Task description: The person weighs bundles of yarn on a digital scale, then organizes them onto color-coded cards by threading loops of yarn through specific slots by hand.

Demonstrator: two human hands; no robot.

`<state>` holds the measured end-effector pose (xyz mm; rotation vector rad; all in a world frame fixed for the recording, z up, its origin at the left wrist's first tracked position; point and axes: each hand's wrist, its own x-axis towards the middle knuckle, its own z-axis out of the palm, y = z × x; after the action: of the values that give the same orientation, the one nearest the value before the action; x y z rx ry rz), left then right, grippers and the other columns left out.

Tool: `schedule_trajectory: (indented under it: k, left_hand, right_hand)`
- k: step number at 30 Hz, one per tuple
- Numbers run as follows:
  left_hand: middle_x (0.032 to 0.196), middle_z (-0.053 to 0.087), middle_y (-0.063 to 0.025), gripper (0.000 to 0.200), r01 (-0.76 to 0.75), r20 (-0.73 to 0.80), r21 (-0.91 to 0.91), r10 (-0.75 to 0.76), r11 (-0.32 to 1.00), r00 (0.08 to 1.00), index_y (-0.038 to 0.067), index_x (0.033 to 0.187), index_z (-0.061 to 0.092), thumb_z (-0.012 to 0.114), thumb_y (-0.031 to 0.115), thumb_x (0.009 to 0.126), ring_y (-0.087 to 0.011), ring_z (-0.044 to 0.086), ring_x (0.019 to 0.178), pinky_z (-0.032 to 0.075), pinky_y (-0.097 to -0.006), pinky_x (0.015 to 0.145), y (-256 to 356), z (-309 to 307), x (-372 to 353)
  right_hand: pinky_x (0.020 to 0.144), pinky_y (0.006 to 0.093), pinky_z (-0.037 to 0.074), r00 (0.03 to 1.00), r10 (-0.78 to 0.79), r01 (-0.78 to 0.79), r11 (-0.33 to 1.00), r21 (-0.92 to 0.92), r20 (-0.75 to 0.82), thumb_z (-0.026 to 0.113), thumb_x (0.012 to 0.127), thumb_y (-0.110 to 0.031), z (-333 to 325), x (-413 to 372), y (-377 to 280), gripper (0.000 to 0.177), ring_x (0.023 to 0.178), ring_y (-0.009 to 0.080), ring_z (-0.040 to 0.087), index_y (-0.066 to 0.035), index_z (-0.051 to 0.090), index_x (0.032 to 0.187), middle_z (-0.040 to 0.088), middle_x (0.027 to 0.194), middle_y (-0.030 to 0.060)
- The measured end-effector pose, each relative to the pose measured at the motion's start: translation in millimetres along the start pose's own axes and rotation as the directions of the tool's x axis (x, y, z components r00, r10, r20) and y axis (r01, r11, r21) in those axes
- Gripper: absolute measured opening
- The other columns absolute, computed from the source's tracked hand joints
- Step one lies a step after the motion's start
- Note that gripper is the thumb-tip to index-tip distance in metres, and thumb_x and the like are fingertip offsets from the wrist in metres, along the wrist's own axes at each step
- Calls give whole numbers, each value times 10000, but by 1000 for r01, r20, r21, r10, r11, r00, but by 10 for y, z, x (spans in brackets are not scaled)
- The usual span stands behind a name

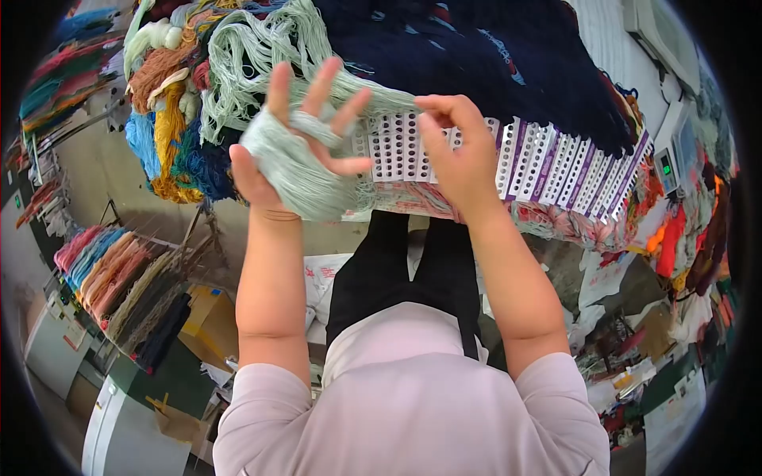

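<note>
Pale green thread (305, 178) is wound in a thick bundle around my left hand (317, 131). The fingers of that hand are spread, with strands passing between them, and the hand carries the bundle above the front edge of the table. My right hand (460, 147) is closed in a pinch on a strand of the same thread, to the right of the bundle. Behind my left hand lies a loose pale green skein (266, 40), its strands stretching right toward my right fingertips. Just beneath both hands are white cards with rows of holes (397, 147).
Dark navy thread (476, 55) covers the back of the table over more punched cards (556, 170). Mixed coloured skeins (167, 103) hang at the left corner. A scale with a green display (667, 165) stands right. Colourful hanks (119, 278) hang on a rack at lower left.
</note>
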<state>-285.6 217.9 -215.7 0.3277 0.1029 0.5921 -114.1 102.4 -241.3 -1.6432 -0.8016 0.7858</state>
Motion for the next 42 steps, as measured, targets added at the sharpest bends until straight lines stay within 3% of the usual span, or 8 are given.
schedule_trajectory:
  k: [9, 19, 28, 31, 33, 34, 39, 42]
  left_hand:
    - [1523, 121, -230, 1276, 154, -176, 315, -102, 936, 979, 129, 1502, 42, 588, 830, 586, -300, 394, 1292, 422, -443, 1005, -260, 174, -21]
    - [1536, 144, -157, 1086, 115, -22, 189, -113, 975, 993, 145, 1488, 189, 596, 753, 685, -317, 361, 1312, 482, -505, 924, -244, 29, -77]
    - [914, 585, -111, 733, 25, 167, -32, -19, 999, 986, 84, 1305, 437, 601, 601, 812, -210, 589, 735, 508, -319, 620, 179, -419, -468]
    - [785, 440, -17, 227, -285, -96, -215, 270, 934, 958, 71, 991, 499, 614, 245, 901, -101, 470, 581, 411, -258, 546, 945, -359, -781]
    - [728, 423, -21, 121, -390, -278, -160, 338, 907, 899, 59, 857, 475, 587, 100, 875, -95, 474, 584, 431, -246, 582, 1530, -458, -1034]
    - [724, 428, -26, 116, -503, -384, -185, 409, 844, 828, 62, 840, 468, 581, 78, 857, -103, 477, 588, 433, -246, 586, 1777, -563, -1177]
    - [715, 432, -35, 128, -732, -524, 166, 688, 660, 502, 69, 794, 461, 582, 30, 780, -127, 478, 644, 439, -257, 653, 2284, -719, -1172]
    - [715, 441, -20, 97, -505, -445, 120, 501, 855, 743, 57, 819, 505, 594, 93, 816, -117, 490, 646, 441, -262, 640, 1721, -525, -607]
  right_hand:
    - [801, 374, 422, 907, -333, 407, 848, -338, 257, 755, 640, -165, 141, -13, -353, 167, 902, 248, 525, -76, 664, 747, 587, 925, 23]
    - [773, 293, 446, 966, 128, -153, 983, 96, 226, 649, 807, -102, 57, -70, -558, 65, 834, 163, 569, -38, 643, 801, 633, 837, 30]
    - [542, 197, 402, 856, 391, -441, 209, 873, 339, 511, 937, -120, -1441, 156, -364, 178, 528, 94, 408, -48, 527, 776, 408, 611, -23]
    - [486, 239, 239, 546, 639, -154, 712, 685, -541, 457, 949, -105, -2430, 6, -850, 146, 521, 78, 269, -58, 485, 814, 287, 619, -36]
    - [476, 237, 215, 900, 412, -104, 522, 847, -143, 439, 956, -111, -4407, -710, -460, 173, 521, 76, 250, -61, 468, 792, 274, 622, -41]
    - [467, 237, 203, 550, 510, -86, 822, 563, -661, 432, 957, -108, -4514, -817, -813, 184, 523, 72, 258, -77, 457, 778, 277, 615, -44]
    - [443, 240, 189, 565, 219, 168, 913, 371, -795, 454, 941, -91, -5607, -1694, -1330, 98, 465, 77, 225, -32, 526, 913, 263, 572, -44]
    - [440, 180, 226, 535, 164, -97, 986, 132, -829, 502, 954, -213, -5278, -1445, -974, 222, 483, 36, 316, -35, 568, 1069, 337, 603, -66]
